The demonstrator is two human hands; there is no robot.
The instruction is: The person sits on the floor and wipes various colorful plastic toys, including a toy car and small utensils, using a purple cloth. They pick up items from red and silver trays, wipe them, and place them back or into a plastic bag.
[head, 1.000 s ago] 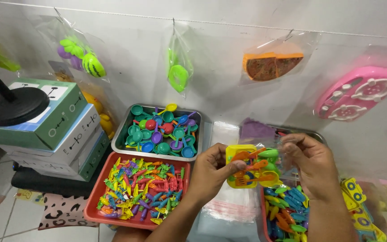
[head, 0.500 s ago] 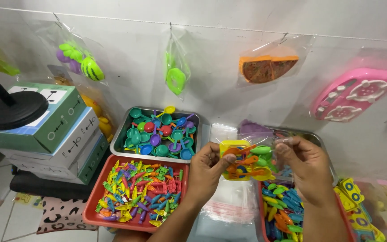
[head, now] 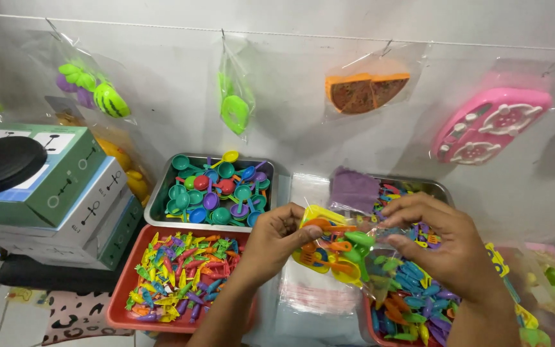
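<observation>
The clear bag of small plastic toys (head: 332,250), held above the stack of empty bags (head: 316,299), should be kept pinched by the closed left hand (head: 277,234) while the right hand (head: 441,241), fingers curled on its mouth, steadies it.

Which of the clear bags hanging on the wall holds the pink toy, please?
The rightmost hanging bag, holding the pink toy stove top. The others hold toy fruit, a green piece and orange pizza slices.
</observation>
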